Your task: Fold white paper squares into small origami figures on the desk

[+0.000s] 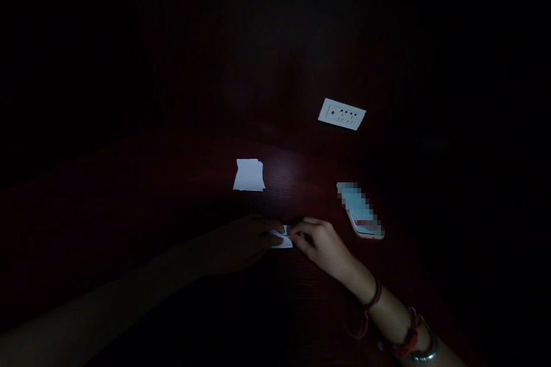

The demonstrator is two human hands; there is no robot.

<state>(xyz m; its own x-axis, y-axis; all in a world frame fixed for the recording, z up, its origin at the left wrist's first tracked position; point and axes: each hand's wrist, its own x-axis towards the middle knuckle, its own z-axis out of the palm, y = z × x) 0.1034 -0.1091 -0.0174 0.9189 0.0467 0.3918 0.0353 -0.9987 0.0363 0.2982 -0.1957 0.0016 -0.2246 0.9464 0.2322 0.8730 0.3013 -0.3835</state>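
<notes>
A small piece of white paper (283, 240) with a crease or fold across it lies on the dark reddish table. My left hand (253, 238), in shadow and with a ring on one finger, holds the paper from the left, thumb and forefinger pressed onto it. On the right edge, my right hand (319, 242) pinches the same paper between thumb and fingertips. Farther back sits a small stack of white paper sheets (249, 175), slightly uneven at the edges and touched by neither hand.
A phone (360, 210) in a pale case, its screen lit and pixelated, lies to the right of my right hand. Behind the table, a white wall socket (342, 114) shows on the dark wall. Bracelets (413, 332) circle my right wrist and forearm. Most surroundings are black.
</notes>
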